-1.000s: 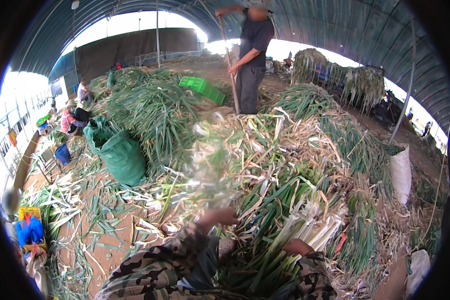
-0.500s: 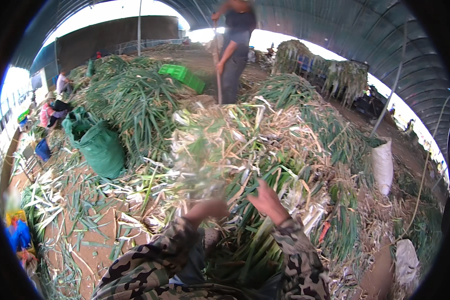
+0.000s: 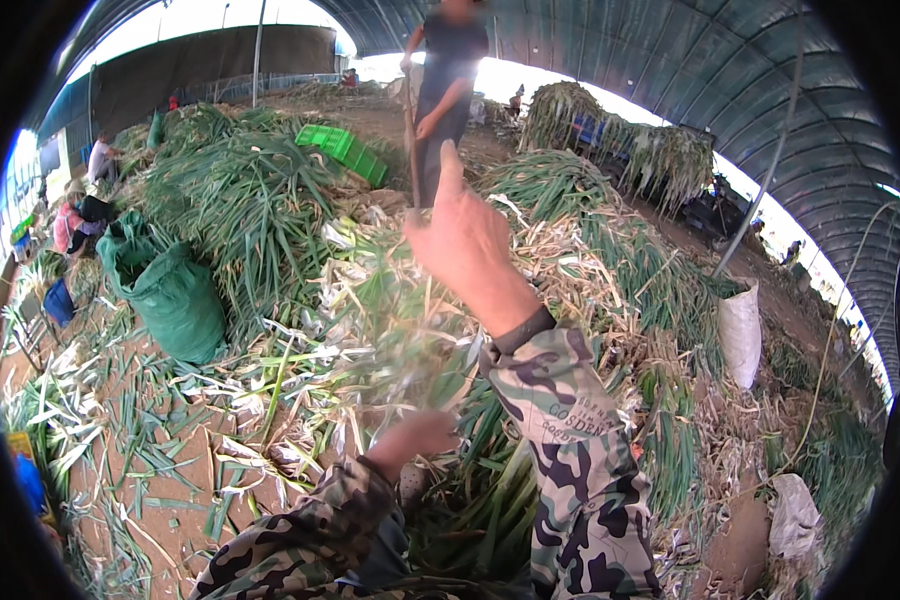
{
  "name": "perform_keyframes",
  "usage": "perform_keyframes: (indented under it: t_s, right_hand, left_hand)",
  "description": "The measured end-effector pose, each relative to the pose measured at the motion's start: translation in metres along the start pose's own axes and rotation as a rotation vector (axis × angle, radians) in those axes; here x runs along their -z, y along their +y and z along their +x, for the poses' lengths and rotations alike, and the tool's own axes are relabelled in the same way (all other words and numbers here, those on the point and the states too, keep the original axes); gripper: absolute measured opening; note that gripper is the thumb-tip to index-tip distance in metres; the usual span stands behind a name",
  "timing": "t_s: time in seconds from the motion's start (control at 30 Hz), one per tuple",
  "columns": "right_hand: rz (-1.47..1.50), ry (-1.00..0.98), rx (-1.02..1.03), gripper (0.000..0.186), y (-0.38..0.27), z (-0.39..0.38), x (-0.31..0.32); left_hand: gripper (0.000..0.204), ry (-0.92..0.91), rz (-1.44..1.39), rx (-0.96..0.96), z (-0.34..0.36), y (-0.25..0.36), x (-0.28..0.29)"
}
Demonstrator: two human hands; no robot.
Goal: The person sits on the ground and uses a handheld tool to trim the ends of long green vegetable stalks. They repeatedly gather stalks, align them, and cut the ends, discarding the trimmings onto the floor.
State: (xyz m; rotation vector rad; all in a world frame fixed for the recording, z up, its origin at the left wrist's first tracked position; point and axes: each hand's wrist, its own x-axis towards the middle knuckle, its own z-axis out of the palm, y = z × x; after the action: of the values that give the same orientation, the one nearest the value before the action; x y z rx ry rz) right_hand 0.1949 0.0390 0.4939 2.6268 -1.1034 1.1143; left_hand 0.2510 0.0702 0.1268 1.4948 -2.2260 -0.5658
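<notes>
My left hand (image 3: 418, 438) is low in the middle, closed and smeared by motion. A blurred green-and-white bunch of green onions (image 3: 395, 345) stands up from it; how the fingers wrap it is hard to make out. My right hand (image 3: 472, 252) is raised over the heap with its back toward me. Its index finger stretches up and the thumb points out to the left; the other fingers are mostly hidden, and nothing shows in it. Both sleeves are camouflage. Beneath my hands lie long green onions (image 3: 490, 500) and a heap of dry, pale leaves (image 3: 580, 260).
A full green sack (image 3: 175, 305) stands at left, with a green crate (image 3: 342, 153) on piled onions behind it. Across the heap a person (image 3: 448, 90) holds a long pole (image 3: 411, 140). A white sack (image 3: 740, 335) stands at right; an onion-laden vehicle (image 3: 630, 140) is behind.
My right hand has risen from the onions to well above the heap, its index finger stretched up. My left hand stays low with the blurred bunch. The view has shifted slightly.
</notes>
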Motion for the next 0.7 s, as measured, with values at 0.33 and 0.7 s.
perform_keyframes:
  t_s: [0.33,0.7]
  right_hand:
    - [-0.083,-0.328,0.05,0.06,0.102,-0.073,-0.117]
    - [0.152,-1.316,-0.24,0.053,0.251,-0.376,-0.173]
  left_hand:
    - [0.021,-0.039,0.025,-0.016,-0.006,0.006,-0.004]
    - [0.02,-0.119,0.018,0.041,0.002,0.011,0.004]
